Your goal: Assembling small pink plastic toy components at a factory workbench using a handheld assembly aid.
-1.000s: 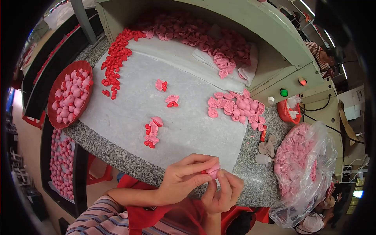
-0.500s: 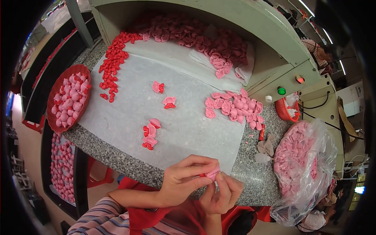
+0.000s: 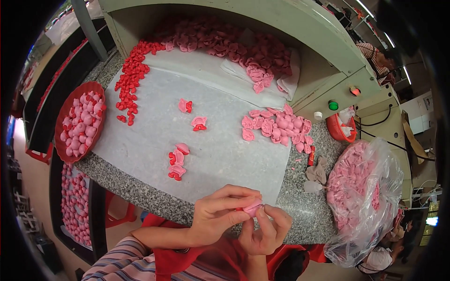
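Observation:
Over the front edge of the worktop, my left hand (image 3: 216, 214) pinches a small pink rounded plastic piece (image 3: 252, 209) with a bit of red at its left end. My right hand (image 3: 266, 230) is closed, its thumb and fingertips against the piece's right side. Something thin and dark shows at those fingertips, too small to name. Ahead on the white sheet (image 3: 225, 154) lie several pink shells with red parts fitted, the closest group (image 3: 176, 169) just left of centre. A pile of pink shells (image 3: 281, 125) sits to the right.
Red parts (image 3: 129, 86) heap at the far left of the sheet. A red bowl (image 3: 63, 98) of joined pink-and-red pieces stands left. Under the grey-green hood (image 3: 225, 10) lie more shells. At right are a red basket (image 3: 344, 137), a glue bottle (image 3: 312, 187) and a plastic-covered pink heap (image 3: 351, 187).
The view has shifted slightly, so the table's contents appear a little to the left. In my fingers the pink piece has turned slightly; both hands stay nearly in place.

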Motion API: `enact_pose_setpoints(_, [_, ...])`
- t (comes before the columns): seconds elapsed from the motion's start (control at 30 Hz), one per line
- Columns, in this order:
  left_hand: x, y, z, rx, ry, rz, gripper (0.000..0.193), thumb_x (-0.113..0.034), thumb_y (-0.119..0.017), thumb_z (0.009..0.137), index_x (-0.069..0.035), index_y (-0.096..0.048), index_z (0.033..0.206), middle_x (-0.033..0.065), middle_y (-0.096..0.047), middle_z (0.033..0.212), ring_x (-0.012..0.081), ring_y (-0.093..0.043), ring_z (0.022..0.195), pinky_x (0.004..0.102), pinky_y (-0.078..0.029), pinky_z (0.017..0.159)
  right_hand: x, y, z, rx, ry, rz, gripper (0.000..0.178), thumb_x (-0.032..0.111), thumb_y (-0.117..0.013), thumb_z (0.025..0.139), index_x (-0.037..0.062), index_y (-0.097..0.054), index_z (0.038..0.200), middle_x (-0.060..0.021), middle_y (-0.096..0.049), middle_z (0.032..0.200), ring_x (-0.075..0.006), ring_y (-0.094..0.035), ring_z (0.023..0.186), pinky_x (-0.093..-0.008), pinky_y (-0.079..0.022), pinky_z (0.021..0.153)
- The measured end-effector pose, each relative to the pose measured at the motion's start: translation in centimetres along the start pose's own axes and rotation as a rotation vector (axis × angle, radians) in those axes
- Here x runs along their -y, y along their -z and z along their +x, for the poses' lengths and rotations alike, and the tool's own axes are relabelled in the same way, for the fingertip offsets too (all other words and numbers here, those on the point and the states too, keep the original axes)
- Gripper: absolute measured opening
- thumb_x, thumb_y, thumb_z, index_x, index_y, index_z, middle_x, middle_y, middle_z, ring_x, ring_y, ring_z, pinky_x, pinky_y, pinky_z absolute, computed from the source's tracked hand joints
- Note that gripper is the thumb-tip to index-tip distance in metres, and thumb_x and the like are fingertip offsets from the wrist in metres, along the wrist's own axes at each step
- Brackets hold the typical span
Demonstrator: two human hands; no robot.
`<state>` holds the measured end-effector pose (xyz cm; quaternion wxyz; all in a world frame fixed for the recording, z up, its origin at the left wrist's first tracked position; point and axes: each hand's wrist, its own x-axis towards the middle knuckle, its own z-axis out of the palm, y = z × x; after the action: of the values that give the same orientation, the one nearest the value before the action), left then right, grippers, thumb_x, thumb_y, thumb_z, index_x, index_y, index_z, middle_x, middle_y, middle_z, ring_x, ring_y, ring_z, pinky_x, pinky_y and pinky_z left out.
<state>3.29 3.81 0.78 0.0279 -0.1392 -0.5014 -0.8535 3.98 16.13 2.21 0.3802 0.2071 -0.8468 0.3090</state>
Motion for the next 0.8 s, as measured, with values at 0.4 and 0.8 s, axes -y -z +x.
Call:
enact_pose_setpoints(0.4, [-0.24, -0.85, 0.17, 0.015, 0.009, 0.015, 0.038, 0.011, -0.057, 0.074, -0.003, -0.058, 0.109, 0.0204, -0.048, 0.115, 0.0319, -0.051, 0.108, 0.0366, -0.045, 0.088, -0.18, 0.48, -0.27, -0.003, -0.035, -0.035, 0.023, 0.004, -0.061, 0.075, 0.0009, -0.058, 0.097, -0.0119, -0.056, 0.089, -0.0223, -0.053, 0.073, -0.0288, -0.043, 0.06])
enact_pose_setpoints(0.8, [0.15, -0.76, 0.16, -0.021, -0.105, 0.073, 0.033, 0.011, -0.06, 0.072, -0.002, -0.061, 0.102, 0.0201, -0.051, 0.11, 0.0312, -0.055, 0.102, 0.0358, -0.048, 0.085, 0.02, 0.36, -0.2, -0.002, -0.04, -0.002, 0.021, 0.008, -0.06, 0.078, 0.0005, -0.058, 0.098, -0.0124, -0.056, 0.088, -0.0222, -0.053, 0.072, -0.0292, -0.042, 0.059])
